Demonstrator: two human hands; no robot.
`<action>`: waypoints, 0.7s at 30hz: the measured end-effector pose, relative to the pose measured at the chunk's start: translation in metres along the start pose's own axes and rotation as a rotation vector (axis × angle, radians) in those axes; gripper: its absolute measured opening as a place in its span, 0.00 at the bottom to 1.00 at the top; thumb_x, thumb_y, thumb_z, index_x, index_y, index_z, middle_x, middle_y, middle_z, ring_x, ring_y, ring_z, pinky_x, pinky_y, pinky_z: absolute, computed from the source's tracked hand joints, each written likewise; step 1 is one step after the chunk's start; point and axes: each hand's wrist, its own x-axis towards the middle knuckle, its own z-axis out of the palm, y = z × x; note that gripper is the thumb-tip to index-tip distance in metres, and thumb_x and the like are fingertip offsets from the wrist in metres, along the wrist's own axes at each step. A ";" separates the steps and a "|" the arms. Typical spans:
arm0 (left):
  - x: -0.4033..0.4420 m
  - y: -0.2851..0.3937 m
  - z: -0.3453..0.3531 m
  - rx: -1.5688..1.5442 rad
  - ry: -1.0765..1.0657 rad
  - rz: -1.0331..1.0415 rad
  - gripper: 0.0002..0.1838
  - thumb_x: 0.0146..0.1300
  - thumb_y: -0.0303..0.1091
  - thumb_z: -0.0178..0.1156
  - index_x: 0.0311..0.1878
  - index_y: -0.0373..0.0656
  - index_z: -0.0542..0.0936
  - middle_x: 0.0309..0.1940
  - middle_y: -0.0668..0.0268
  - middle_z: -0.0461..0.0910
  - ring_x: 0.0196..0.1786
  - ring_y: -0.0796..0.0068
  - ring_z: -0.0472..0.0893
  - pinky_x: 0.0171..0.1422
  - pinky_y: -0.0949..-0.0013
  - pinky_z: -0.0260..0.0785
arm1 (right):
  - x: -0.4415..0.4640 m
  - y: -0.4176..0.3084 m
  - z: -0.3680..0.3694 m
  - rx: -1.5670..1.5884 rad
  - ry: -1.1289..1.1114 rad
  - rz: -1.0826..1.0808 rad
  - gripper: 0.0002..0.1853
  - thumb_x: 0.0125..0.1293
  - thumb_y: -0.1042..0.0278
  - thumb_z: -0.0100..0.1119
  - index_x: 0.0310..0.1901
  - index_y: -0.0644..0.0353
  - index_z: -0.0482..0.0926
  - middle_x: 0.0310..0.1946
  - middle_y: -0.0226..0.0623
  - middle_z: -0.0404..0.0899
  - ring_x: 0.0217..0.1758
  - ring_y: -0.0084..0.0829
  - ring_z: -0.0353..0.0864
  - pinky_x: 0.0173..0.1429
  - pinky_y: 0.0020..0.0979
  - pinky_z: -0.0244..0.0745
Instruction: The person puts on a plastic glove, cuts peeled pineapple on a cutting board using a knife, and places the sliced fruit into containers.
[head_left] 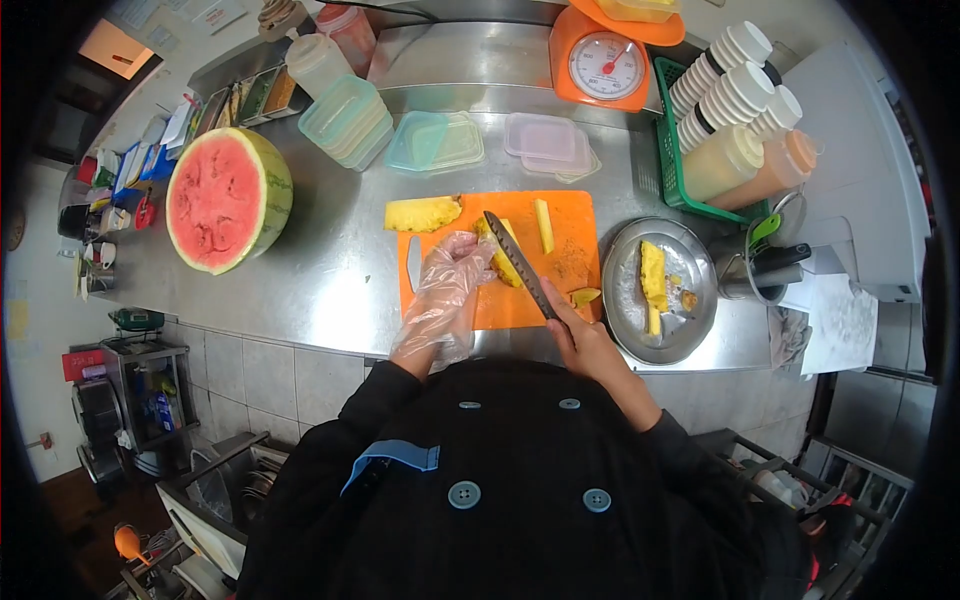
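Our knife point(520, 264) lies over a pineapple piece point(506, 268)

We see the piece on the orange board point(574, 238), on the metal table point(335, 240). Its flesh is bright yellow and moist-looking, with darker patches along its edge; the blade hides part of it. Our left hand point(447, 283), in clear plastic, has its fingers bent against the piece, holding it. Our bare right hand point(578, 340) has its fingers closed around the knife handle. A larger pineapple slab point(423, 214) lies at the board's upper left corner.
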 end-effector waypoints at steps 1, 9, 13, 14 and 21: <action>0.000 0.000 -0.001 -0.047 -0.002 -0.020 0.16 0.64 0.35 0.66 0.50 0.37 0.78 0.41 0.64 0.80 0.40 0.77 0.81 0.41 0.76 0.78 | 0.000 -0.002 0.000 0.013 0.000 0.008 0.32 0.68 0.74 0.53 0.73 0.53 0.58 0.52 0.62 0.76 0.55 0.62 0.75 0.60 0.48 0.71; 0.001 -0.003 -0.007 -0.020 -0.001 -0.028 0.17 0.63 0.34 0.67 0.51 0.36 0.79 0.42 0.65 0.81 0.40 0.77 0.82 0.43 0.76 0.76 | 0.008 -0.037 -0.025 0.024 -0.113 0.125 0.31 0.70 0.72 0.50 0.74 0.53 0.56 0.53 0.63 0.75 0.61 0.62 0.70 0.65 0.46 0.67; 0.001 0.001 -0.005 -0.018 0.005 -0.037 0.20 0.60 0.34 0.70 0.51 0.34 0.78 0.40 0.65 0.79 0.40 0.78 0.80 0.41 0.75 0.76 | 0.035 -0.052 -0.033 -0.023 -0.261 0.209 0.31 0.72 0.68 0.46 0.75 0.51 0.52 0.46 0.64 0.78 0.52 0.61 0.77 0.58 0.50 0.71; 0.001 0.000 -0.005 -0.020 0.004 -0.039 0.20 0.60 0.34 0.70 0.51 0.34 0.78 0.40 0.65 0.79 0.40 0.78 0.80 0.41 0.75 0.76 | 0.034 -0.047 -0.030 -0.025 -0.263 0.212 0.31 0.72 0.68 0.46 0.75 0.51 0.52 0.46 0.64 0.78 0.52 0.61 0.77 0.58 0.50 0.71; 0.000 -0.003 -0.006 0.030 0.036 -0.009 0.20 0.60 0.35 0.70 0.52 0.34 0.79 0.40 0.65 0.80 0.41 0.79 0.80 0.42 0.76 0.76 | 0.017 -0.027 -0.028 -0.204 -0.205 -0.025 0.33 0.72 0.69 0.46 0.76 0.50 0.48 0.32 0.63 0.79 0.36 0.61 0.80 0.48 0.53 0.73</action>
